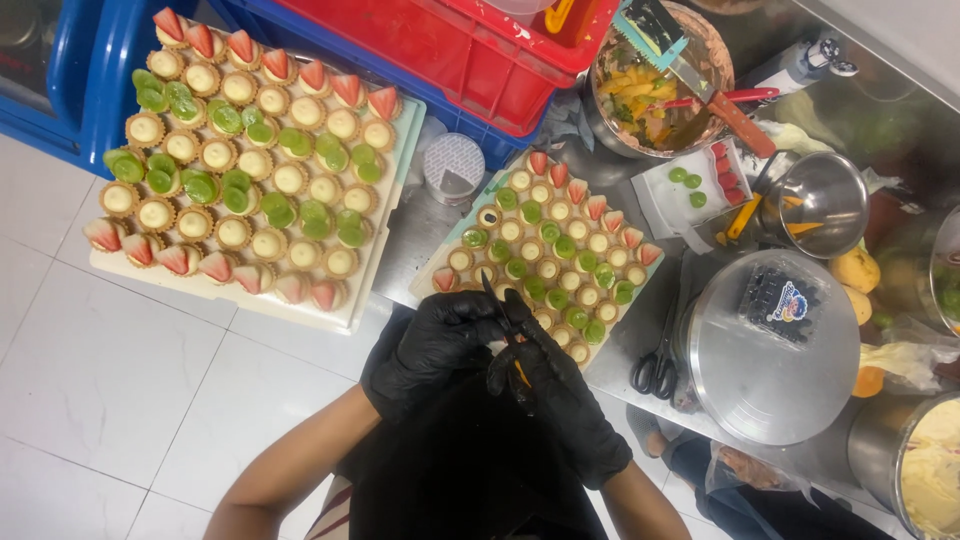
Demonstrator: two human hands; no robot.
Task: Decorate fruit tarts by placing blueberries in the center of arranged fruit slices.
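Both my hands wear black gloves and meet close to my body, just below a white tray of small tartlets (652,272) topped with cream, green grape halves and strawberry slices. My right hand (565,405) is closed around a small knife (498,305) whose dark blade points up toward the tray. My left hand (435,345) curls against the blade, its fingers pinched on a small pale piece of fruit (497,348) that is mostly hidden. A larger tray of similar tartlets (345,318) lies to the left on a blue crate (95,90).
Black scissors (657,367) lie right of my hands beside a round metal lid (725,385) carrying a box of blueberries (782,305). Behind are a red crate (450,50), a bowl of cut fruit (645,100), a small dish of strawberries and grapes (660,195), a metal jug (830,200), mangoes (857,270) and a cream bowl (925,475).
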